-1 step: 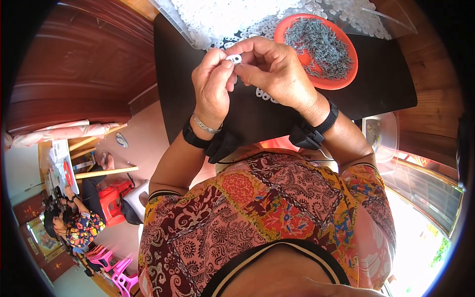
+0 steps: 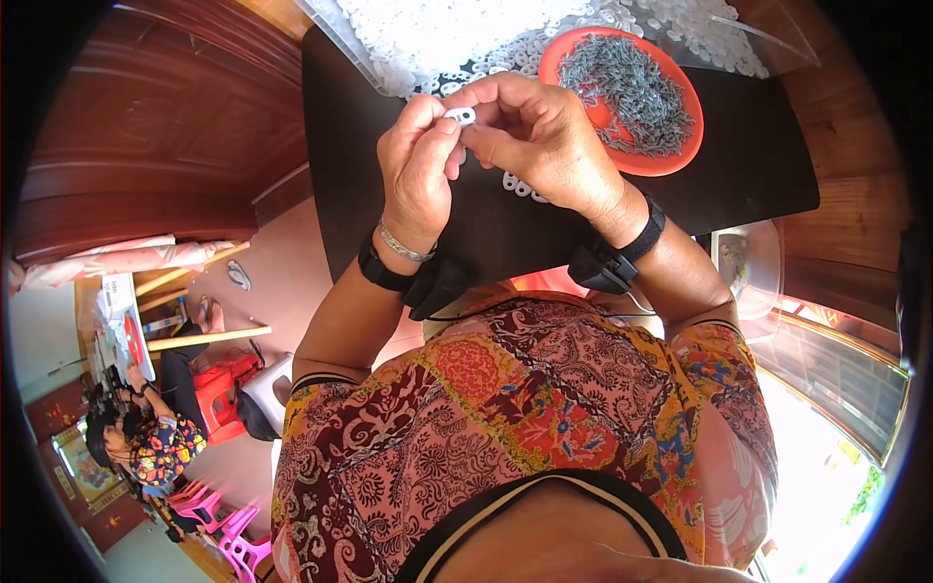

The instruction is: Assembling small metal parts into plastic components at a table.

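Both my hands meet over the dark table around a small white plastic piece with holes in it. My left hand is closed, pinching the piece between thumb and fingers. Curled in from the other side, my right hand has its index finger and thumb against the same piece; its other fingertips are partly hidden. Just below my right hand, several similar white pieces lie in a row on the table. To the right stands an orange plate heaped with small grey metal pieces that look like screws.
A heap of white plastic pieces fills a clear tray at the table's far side. Wooden panelling rises at the left. Far left, another person sits near a red stool and pink stools.
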`<state>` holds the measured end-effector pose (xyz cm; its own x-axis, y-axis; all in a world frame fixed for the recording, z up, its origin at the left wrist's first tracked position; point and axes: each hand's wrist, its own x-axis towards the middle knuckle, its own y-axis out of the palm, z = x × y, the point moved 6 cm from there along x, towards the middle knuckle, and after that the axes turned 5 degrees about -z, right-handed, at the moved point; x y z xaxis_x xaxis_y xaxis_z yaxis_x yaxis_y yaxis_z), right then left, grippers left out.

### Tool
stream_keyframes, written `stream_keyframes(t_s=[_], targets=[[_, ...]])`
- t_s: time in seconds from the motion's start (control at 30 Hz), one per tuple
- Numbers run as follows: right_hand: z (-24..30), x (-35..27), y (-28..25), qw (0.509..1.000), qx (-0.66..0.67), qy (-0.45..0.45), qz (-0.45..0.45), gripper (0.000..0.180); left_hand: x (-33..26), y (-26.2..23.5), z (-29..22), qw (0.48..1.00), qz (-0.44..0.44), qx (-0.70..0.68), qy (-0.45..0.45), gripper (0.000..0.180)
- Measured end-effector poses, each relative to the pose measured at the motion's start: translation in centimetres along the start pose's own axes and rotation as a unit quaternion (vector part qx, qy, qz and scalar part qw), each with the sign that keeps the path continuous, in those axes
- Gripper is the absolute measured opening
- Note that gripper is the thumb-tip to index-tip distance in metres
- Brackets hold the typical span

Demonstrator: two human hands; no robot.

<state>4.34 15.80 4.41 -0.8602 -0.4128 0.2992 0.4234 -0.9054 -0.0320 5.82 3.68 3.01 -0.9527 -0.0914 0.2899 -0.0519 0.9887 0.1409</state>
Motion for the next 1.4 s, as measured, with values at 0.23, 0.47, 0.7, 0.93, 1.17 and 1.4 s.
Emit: stream_keyframes(t_s=[0.23,0.47,0.7,0.93,1.17,1.4], targets=[[-0.4,0.0,-0.1,1.000,0.014,0.011,-0.002,0.025,-0.1,0.0,0.0,0.999,0.011,0.032,0.006,0.017],[0.3,0.0,0.1,0.999,0.028,-0.018,0.005,0.027,0.2,-0.1,0.2,1.000,0.004,-0.005,-0.012,0.016],[-0.7,0.2,-0.1,1.000,-0.011,-0.024,0.000,0.031,0.3,0.1,1.2,0.997,-0.010,-0.037,-0.061,0.016],[0.8,0.0,-0.4,0.972,-0.183,-0.146,-0.034,0.028,0.4,0.1,0.9,0.999,0.020,0.005,-0.041,0.021],[1.5,0.0,-0.3,0.969,-0.180,-0.164,-0.029,0.027,0.3,0.3,0.4,0.999,0.030,0.001,-0.037,0.024],[1.2,-0.4,-0.3,0.951,-0.217,-0.218,-0.043,0.025,0.1,0.4,0.9,0.998,0.035,-0.005,-0.046,0.026]])
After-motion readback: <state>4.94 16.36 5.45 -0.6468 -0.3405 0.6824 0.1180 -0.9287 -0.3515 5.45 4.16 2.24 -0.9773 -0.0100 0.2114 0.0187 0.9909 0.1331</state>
